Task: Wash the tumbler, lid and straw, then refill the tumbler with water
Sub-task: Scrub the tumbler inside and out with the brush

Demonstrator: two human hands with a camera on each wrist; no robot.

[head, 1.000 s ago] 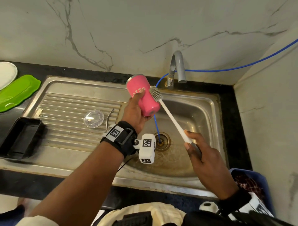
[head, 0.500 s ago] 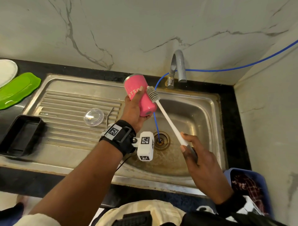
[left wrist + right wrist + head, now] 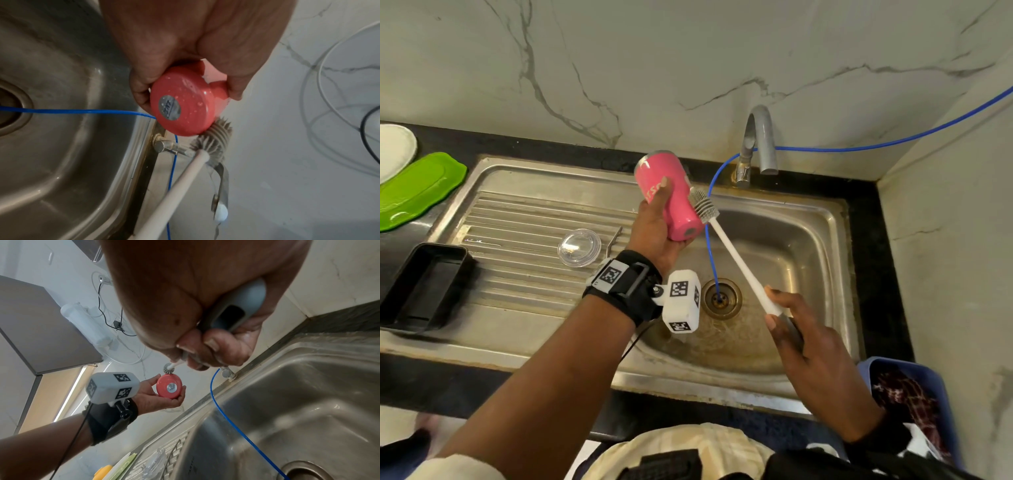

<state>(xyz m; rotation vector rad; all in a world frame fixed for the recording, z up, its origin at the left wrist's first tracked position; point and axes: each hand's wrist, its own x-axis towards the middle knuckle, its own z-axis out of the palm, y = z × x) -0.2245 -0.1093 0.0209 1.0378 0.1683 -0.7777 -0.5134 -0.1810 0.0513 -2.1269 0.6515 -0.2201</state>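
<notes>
My left hand [image 3: 654,222] grips the pink tumbler [image 3: 674,195] above the sink's left rim, tilted with its wet base [image 3: 176,105] toward me. My right hand [image 3: 801,339] holds a long white bottle brush [image 3: 739,263] by its grey handle [image 3: 236,311]. The brush's grey bristle head [image 3: 703,205] touches the tumbler's side near the base [image 3: 213,138]. The clear lid [image 3: 579,247] lies on the drainboard, and the bent metal straw [image 3: 614,238] lies just right of it.
The steel sink [image 3: 808,260] has a drain [image 3: 720,298] with a thin blue hose [image 3: 710,260] running into it. A grey tap [image 3: 756,144] stands behind. A black tray [image 3: 421,284], green tray [image 3: 417,188] and white plate [image 3: 393,147] sit left. A blue basket [image 3: 914,404] is at the right.
The tumbler and brush have shifted slightly left and up together, and the brush head has slid along the tumbler's side toward its base. Lid and straw have not moved.
</notes>
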